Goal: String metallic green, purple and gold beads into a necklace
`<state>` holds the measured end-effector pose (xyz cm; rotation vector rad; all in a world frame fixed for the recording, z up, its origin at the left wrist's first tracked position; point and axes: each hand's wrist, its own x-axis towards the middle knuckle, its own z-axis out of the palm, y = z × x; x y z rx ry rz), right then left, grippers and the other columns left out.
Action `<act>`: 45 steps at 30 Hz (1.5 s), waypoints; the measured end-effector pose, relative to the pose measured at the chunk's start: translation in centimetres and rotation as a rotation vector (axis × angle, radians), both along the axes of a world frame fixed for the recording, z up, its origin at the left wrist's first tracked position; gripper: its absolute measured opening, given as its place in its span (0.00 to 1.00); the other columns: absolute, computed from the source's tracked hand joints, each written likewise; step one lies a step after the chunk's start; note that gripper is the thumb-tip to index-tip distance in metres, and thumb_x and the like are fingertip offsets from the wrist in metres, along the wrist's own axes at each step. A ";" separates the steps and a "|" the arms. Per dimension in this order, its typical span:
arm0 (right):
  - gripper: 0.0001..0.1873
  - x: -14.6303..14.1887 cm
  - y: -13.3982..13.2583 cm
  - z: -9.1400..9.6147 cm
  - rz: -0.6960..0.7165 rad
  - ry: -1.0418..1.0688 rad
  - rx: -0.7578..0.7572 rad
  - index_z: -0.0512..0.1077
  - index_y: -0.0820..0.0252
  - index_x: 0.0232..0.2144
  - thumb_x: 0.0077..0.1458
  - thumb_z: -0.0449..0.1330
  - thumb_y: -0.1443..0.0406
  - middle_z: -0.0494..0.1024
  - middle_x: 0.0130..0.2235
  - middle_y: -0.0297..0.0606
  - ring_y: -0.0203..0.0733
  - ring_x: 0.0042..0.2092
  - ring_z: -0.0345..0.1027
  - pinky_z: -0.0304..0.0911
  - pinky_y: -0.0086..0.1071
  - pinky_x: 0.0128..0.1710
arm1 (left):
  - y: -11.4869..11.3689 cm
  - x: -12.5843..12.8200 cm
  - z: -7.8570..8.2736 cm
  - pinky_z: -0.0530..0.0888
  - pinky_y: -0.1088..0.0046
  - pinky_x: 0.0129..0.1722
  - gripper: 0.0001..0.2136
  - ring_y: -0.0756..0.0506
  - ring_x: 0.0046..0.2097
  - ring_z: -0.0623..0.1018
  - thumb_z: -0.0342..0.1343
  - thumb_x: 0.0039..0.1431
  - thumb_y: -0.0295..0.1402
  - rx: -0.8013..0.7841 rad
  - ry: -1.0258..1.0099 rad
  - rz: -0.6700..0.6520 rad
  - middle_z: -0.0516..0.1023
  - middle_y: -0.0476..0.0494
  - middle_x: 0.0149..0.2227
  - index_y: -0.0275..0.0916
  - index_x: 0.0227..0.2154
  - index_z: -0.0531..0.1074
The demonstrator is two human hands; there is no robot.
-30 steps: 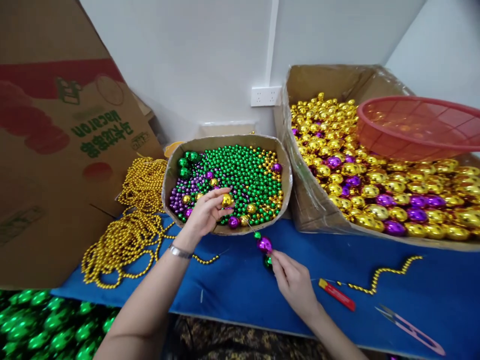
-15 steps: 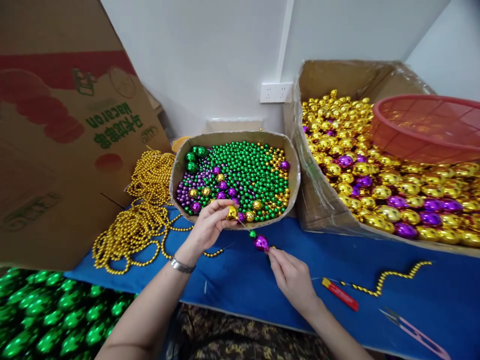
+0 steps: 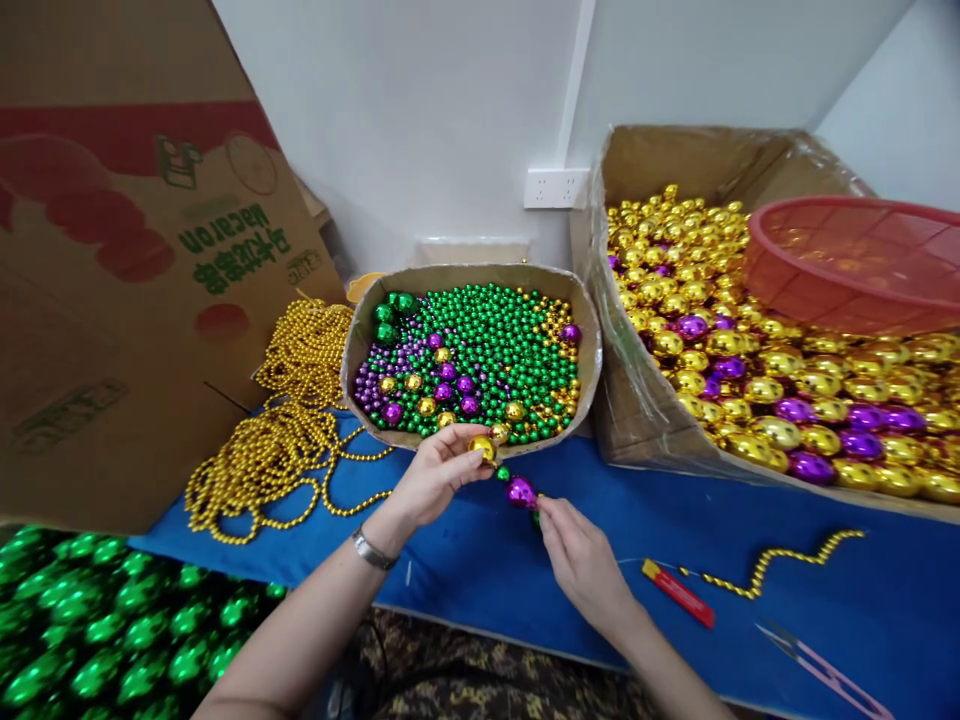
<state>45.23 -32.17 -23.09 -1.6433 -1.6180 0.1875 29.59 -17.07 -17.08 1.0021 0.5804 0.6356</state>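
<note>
Just in front of the bead box, my left hand (image 3: 439,478) pinches a large gold bead (image 3: 482,450) between thumb and fingers. A small green bead (image 3: 503,474) and a large purple bead (image 3: 520,491) sit in line to its right. My right hand (image 3: 576,548) is closed at the far end of the purple bead, gripping the strand; part of another green bead shows under its fingers. The low cardboard box (image 3: 583,432) behind my hands holds small green, purple and gold beads, with several larger ones on top.
Gold bead strands (image 3: 270,450) lie heaped at left beside a big carton (image 3: 247,360). At right stand a large box (image 3: 637,410) of gold and purple balls and a red basket (image 3: 847,290). A red-yellow cutter (image 3: 679,594), thread snips (image 3: 821,668) and a short gold strand (image 3: 761,575) lie on the blue cloth.
My left hand has moved right and slightly down with the gold bead, closing the gap to the small green bead. My right hand has stayed nearly in place.
</note>
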 end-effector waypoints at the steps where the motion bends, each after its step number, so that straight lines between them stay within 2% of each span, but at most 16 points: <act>1: 0.13 0.0 0.0 -0.1 -0.013 -0.003 0.002 0.69 0.59 0.45 0.65 0.46 0.66 0.73 0.35 0.40 0.38 0.34 0.70 0.65 0.30 0.34 | -0.1 0.0 0.0 0.77 0.72 0.38 0.15 0.48 0.38 0.77 0.65 0.50 0.31 0.024 0.008 0.012 0.78 0.43 0.39 0.37 0.42 0.74; 6: 0.12 0.0 -0.1 -0.4 -0.088 0.069 0.038 0.71 0.58 0.42 0.65 0.48 0.65 0.70 0.31 0.37 0.37 0.31 0.68 0.64 0.29 0.33 | -0.7 0.0 -0.1 0.77 0.73 0.38 0.17 0.49 0.38 0.76 0.66 0.48 0.30 0.156 0.020 0.044 0.78 0.44 0.38 0.38 0.43 0.74; 10: 0.10 -0.2 -0.1 -0.1 -0.123 0.141 0.034 0.71 0.59 0.37 0.64 0.51 0.63 0.71 0.30 0.36 0.37 0.32 0.68 0.64 0.29 0.34 | -1.0 -0.2 0.1 0.77 0.73 0.36 0.18 0.47 0.40 0.76 0.65 0.49 0.32 0.096 0.027 0.043 0.78 0.42 0.41 0.39 0.44 0.73; 15: 0.11 -0.4 -0.2 0.2 -0.144 0.133 0.058 0.73 0.58 0.38 0.63 0.51 0.62 0.71 0.30 0.37 0.37 0.30 0.67 0.65 0.29 0.32 | -1.2 -0.2 0.1 0.77 0.73 0.35 0.17 0.48 0.38 0.77 0.66 0.48 0.32 0.022 0.034 0.065 0.78 0.42 0.39 0.38 0.43 0.73; 19: 0.11 -0.5 -0.3 -0.2 -0.154 0.088 0.082 0.73 0.58 0.39 0.63 0.51 0.62 0.70 0.29 0.36 0.36 0.28 0.66 0.64 0.29 0.30 | -1.2 -0.2 0.1 0.77 0.73 0.36 0.17 0.49 0.36 0.76 0.67 0.46 0.31 0.069 0.032 0.107 0.78 0.44 0.36 0.37 0.41 0.74; 24: 0.11 -0.7 -0.3 -0.6 -0.151 0.081 0.074 0.73 0.58 0.39 0.63 0.51 0.63 0.69 0.28 0.35 0.35 0.27 0.66 0.64 0.29 0.30 | -1.3 -0.3 0.3 0.77 0.72 0.36 0.17 0.48 0.37 0.77 0.65 0.49 0.33 0.012 0.031 0.045 0.78 0.42 0.38 0.37 0.43 0.74; 28: 0.11 -0.6 -0.4 -0.8 -0.135 0.119 0.070 0.73 0.59 0.40 0.63 0.52 0.63 0.70 0.30 0.37 0.37 0.29 0.68 0.66 0.30 0.31 | -1.4 -0.4 0.0 0.77 0.72 0.37 0.17 0.49 0.36 0.76 0.67 0.45 0.31 0.095 0.052 0.065 0.77 0.44 0.35 0.36 0.41 0.74; 30: 0.13 -0.5 -0.6 -0.9 -0.100 0.192 0.042 0.73 0.58 0.43 0.63 0.51 0.63 0.71 0.33 0.39 0.38 0.31 0.70 0.68 0.31 0.33 | -1.4 -0.3 -0.3 0.76 0.71 0.38 0.17 0.49 0.36 0.76 0.67 0.46 0.31 0.104 0.053 0.077 0.78 0.45 0.35 0.37 0.41 0.74; 33: 0.15 -0.6 -0.6 -1.1 -0.029 0.415 -0.065 0.72 0.57 0.45 0.64 0.50 0.60 0.72 0.38 0.42 0.38 0.33 0.72 0.71 0.32 0.35 | -1.4 -0.4 -0.5 0.75 0.71 0.39 0.18 0.48 0.38 0.76 0.66 0.47 0.32 0.142 0.067 0.092 0.78 0.44 0.37 0.38 0.43 0.74; 38: 0.23 -1.2 -0.1 -1.5 -0.048 0.937 -0.201 0.68 0.57 0.51 0.56 0.59 0.54 0.73 0.34 0.37 0.39 0.32 0.72 0.72 0.33 0.32 | -1.6 -0.8 0.4 0.72 0.73 0.40 0.20 0.47 0.40 0.76 0.65 0.50 0.33 0.298 0.124 -0.034 0.78 0.41 0.40 0.39 0.47 0.73; 40: 0.24 -1.3 0.0 -1.5 -0.039 1.044 -0.192 0.68 0.57 0.50 0.55 0.60 0.53 0.73 0.33 0.36 0.38 0.32 0.72 0.71 0.32 0.32 | -0.7 -1.1 1.0 0.72 0.72 0.41 0.20 0.45 0.43 0.76 0.62 0.53 0.36 0.337 0.103 -0.102 0.77 0.39 0.44 0.39 0.49 0.72; 42: 0.23 -1.3 -0.1 -1.4 -0.033 1.088 -0.173 0.69 0.56 0.49 0.54 0.61 0.53 0.73 0.33 0.37 0.38 0.32 0.71 0.70 0.31 0.30 | 1.4 -1.6 1.6 0.72 0.70 0.41 0.18 0.44 0.44 0.76 0.57 0.57 0.40 0.417 0.130 -0.083 0.77 0.38 0.46 0.39 0.49 0.72; 43: 0.23 -1.2 -0.2 -1.3 -0.035 1.103 -0.163 0.69 0.56 0.49 0.53 0.62 0.53 0.74 0.33 0.37 0.38 0.31 0.71 0.70 0.31 0.29 | 3.0 -1.9 1.9 0.72 0.70 0.41 0.17 0.44 0.44 0.76 0.55 0.59 0.41 0.492 0.189 -0.018 0.77 0.38 0.45 0.38 0.48 0.72; 45: 0.23 -1.1 -0.4 -1.1 -0.042 1.132 -0.148 0.69 0.56 0.49 0.53 0.62 0.54 0.74 0.34 0.38 0.39 0.31 0.71 0.69 0.31 0.28 | 6.9 -2.5 2.2 0.72 0.69 0.40 0.15 0.44 0.41 0.76 0.53 0.59 0.39 0.758 0.463 0.197 0.78 0.40 0.41 0.37 0.45 0.74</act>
